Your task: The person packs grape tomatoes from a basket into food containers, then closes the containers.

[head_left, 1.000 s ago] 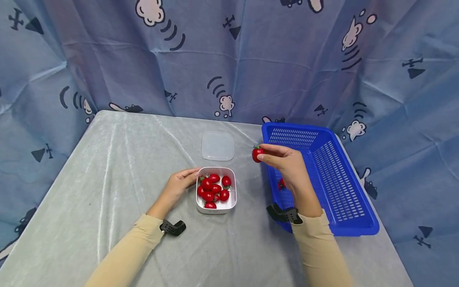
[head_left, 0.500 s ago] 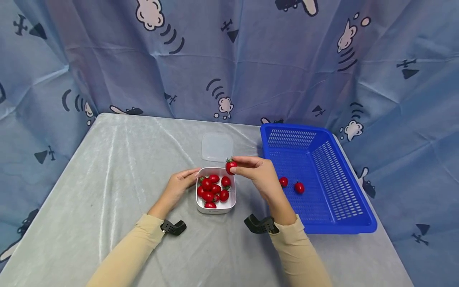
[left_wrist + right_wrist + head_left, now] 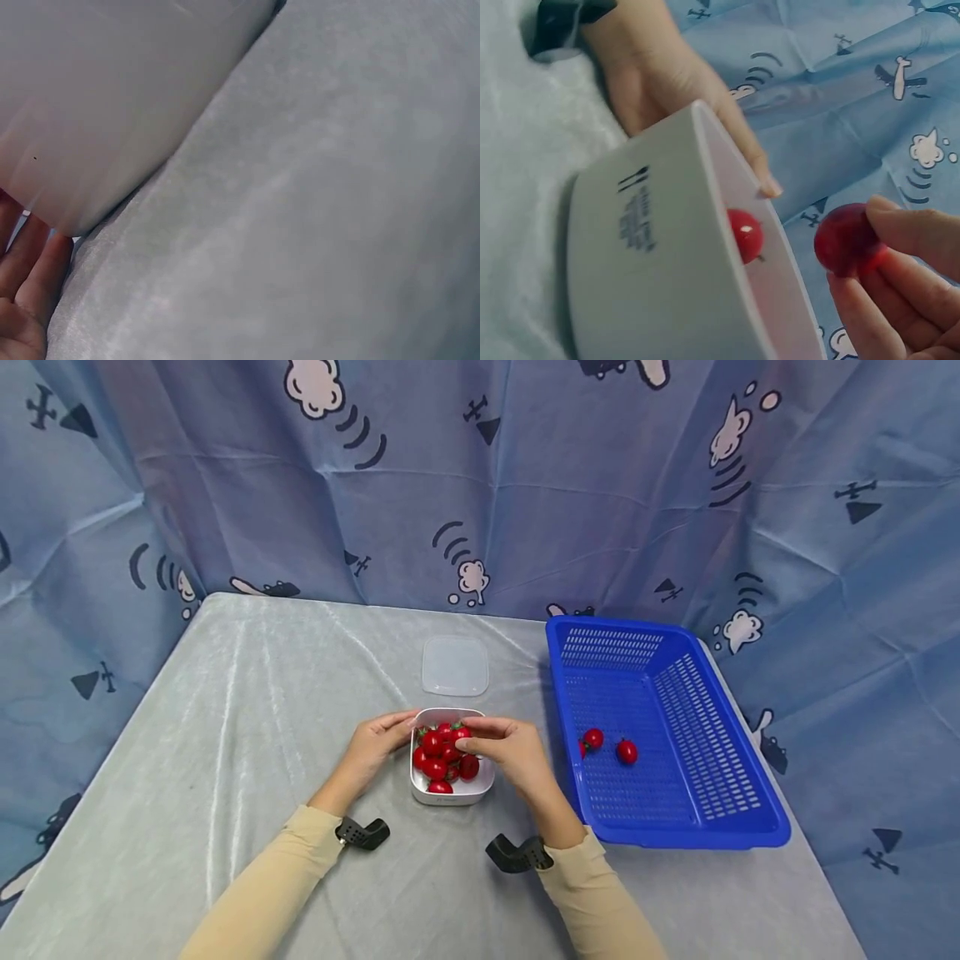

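Your right hand (image 3: 517, 758) pinches a red cherry tomato (image 3: 849, 240) between thumb and fingers, and in the right wrist view that fruit hangs just off the mouth of a white square container (image 3: 667, 292), apart from its rim. Just below those fingers, inside the container, lies a cluster of loose cherry tomatoes (image 3: 434, 769), some with green stalks on. The container's near wall carries a dark cutlery print (image 3: 634, 178) with lettering too blurred to read. Across the container from your right fingers, your left hand (image 3: 372, 747) has its fingers extended and resting against the outer wall, clenched on nothing. A little beyond the fingers of both hands, a translucent lid (image 3: 454, 667) lies flat on the cloth-covered counter (image 3: 300, 677), well apart from them. To the right of your right fingers, farther off, stands a blue perforated basket (image 3: 652, 797); toward its side nearest your fingers are two whole tomatoes (image 3: 626, 752) and a third partly hidden by the basket's wall. Farthest from your fingers, a blue patterned curtain (image 3: 405, 510) hangs behind the counter.
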A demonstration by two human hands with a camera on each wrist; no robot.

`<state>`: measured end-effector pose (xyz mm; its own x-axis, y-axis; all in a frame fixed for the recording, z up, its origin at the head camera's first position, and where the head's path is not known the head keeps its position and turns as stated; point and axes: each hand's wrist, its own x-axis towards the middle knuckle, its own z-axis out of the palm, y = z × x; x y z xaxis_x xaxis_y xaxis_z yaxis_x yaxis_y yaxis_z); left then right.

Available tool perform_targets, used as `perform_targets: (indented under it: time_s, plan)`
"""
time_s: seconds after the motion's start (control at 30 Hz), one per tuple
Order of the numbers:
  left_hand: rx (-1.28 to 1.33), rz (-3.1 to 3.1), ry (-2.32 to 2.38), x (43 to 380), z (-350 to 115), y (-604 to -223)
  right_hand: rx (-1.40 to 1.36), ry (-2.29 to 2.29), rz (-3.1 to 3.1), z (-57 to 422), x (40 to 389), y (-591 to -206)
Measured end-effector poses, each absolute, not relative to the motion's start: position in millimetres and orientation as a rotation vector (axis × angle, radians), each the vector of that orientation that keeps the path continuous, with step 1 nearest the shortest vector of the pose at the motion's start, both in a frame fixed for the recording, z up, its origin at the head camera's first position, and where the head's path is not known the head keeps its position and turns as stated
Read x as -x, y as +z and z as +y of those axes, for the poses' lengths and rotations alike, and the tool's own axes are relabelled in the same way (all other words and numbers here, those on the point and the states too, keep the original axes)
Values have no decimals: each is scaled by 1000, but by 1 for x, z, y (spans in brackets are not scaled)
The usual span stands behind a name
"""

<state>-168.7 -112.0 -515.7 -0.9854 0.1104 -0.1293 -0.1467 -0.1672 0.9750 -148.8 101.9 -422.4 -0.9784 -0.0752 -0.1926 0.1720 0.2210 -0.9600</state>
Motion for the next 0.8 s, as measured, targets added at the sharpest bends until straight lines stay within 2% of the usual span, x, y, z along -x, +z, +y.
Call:
perform_targets:
  time_s: [0.53,0.8]
  plan:
    - [18,1932,2252,170,-111,-513,-76,-1635,2459,98,148,-438]
    - [58,1922,2254,170,-112,-515,22,-1549,2516,95,148,-440]
